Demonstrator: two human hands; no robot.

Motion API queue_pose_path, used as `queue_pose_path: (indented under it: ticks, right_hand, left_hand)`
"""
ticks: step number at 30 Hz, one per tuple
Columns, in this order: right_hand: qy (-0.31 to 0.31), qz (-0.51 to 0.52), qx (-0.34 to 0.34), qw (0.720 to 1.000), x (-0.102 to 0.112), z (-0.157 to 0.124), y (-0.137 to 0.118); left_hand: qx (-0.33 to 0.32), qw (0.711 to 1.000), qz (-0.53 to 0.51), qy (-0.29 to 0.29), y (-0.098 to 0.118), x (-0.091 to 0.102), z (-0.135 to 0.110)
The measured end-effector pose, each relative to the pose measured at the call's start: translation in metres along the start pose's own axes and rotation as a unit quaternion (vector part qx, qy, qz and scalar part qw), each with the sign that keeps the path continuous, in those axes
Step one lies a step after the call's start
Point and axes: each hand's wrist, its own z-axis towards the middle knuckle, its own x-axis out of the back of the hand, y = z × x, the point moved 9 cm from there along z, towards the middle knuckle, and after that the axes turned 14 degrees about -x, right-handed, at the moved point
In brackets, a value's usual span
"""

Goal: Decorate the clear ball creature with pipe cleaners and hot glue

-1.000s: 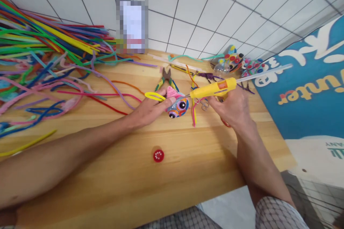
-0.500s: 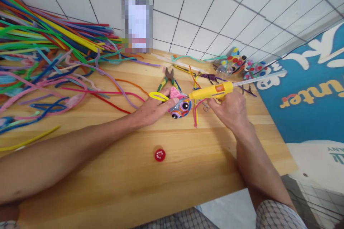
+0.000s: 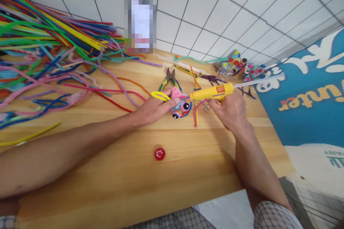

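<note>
My left hand (image 3: 157,109) is closed around a small craft figure (image 3: 181,108) with big black eyes and a pink coiled cone on top. A yellow pipe-cleaner loop (image 3: 160,96) sticks out beside that hand. In my right hand (image 3: 231,111) is a yellow hot glue gun (image 3: 212,92), a long clear glue stick (image 3: 259,80) jutting from its back. Its nozzle meets the figure near the pink cone; whether glue is coming out cannot be seen. Just behind the figure lie pliers (image 3: 171,77) with open jaws and green-yellow handles, partly hidden by my left hand.
Many coloured pipe cleaners (image 3: 67,39) cover the table's left side. A red cap (image 3: 159,154) with small white bits sits in front. A blurred-out phone (image 3: 141,25) leans on the tiled wall. Decorated figures (image 3: 235,65), a yellow cutter (image 3: 185,70) and scissors (image 3: 206,107) lie farther back.
The view has shifted slightly. Both hands keep their hold, with the glue gun's nozzle still at the figure near the pink cone.
</note>
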Motion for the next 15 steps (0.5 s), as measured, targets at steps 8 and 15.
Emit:
queue_pose_path:
  ticks: [8,15]
  right_hand:
    - [0.019,0.014,0.027,0.999,0.0016,-0.0047,-0.0005]
    - [0.023,0.01,0.032,0.999,0.0009,-0.0063,-0.0018]
  left_hand:
    - [-0.006,1.0,0.002,0.0,-0.0005,-0.001,0.0002]
    - [-0.014,1.0,-0.007,0.001,0.0009,-0.001,0.0003]
